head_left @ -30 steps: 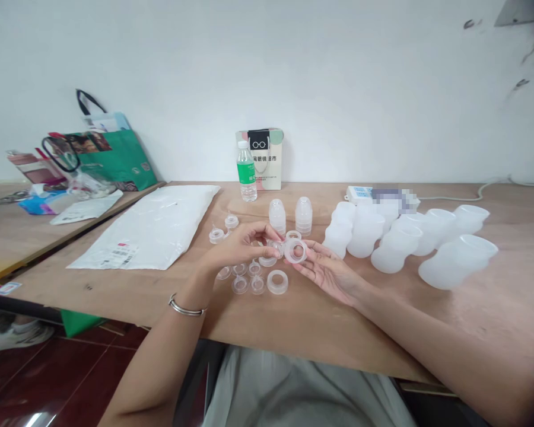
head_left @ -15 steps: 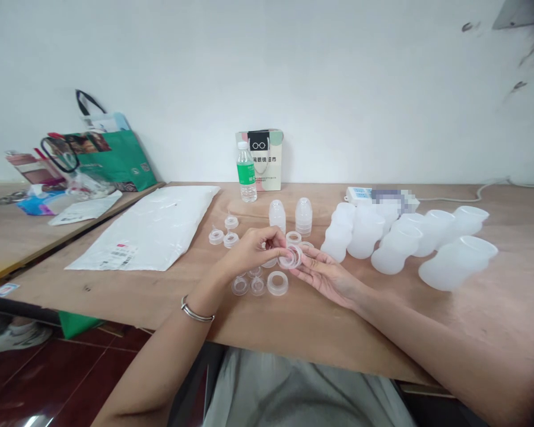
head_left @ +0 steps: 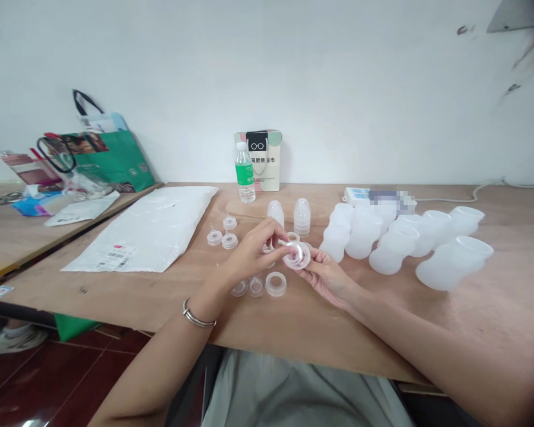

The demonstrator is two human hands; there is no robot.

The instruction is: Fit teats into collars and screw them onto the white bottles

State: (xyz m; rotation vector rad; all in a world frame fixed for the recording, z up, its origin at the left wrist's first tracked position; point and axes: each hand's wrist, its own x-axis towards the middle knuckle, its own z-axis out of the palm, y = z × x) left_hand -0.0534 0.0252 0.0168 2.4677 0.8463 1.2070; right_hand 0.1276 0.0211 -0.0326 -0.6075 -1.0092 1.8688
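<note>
A translucent baby bottle collar ring [head_left: 307, 258] is held up above the table with its round opening tilted towards me. My right hand [head_left: 327, 276] grips its right side between thumb and fingers. From the left, my left hand [head_left: 258, 252] pinches at a clear bottle nipple [head_left: 298, 254] inside the ring, its thumb at the opening; the nipple's shape is partly hidden. Below lies another collar ring [head_left: 276, 284], beside some clear nipples [head_left: 256, 286]. More nipples [head_left: 229, 240] sit farther left. Behind my hands stand clear domed caps [head_left: 302, 216], one partly covered by my left hand.
Several frosted bottles [head_left: 394, 246] stand on the right, before a white box [head_left: 357, 196] with a cable. A white mailing bag [head_left: 146, 222] lies left. A water bottle [head_left: 245, 175] and paper bag [head_left: 273, 169] stand against the wall. A green bag [head_left: 115, 160] is far left.
The ring has moved slightly right and turned so its opening faces me more. My left fingers have shifted with it, and my right hand has stayed on its side.
</note>
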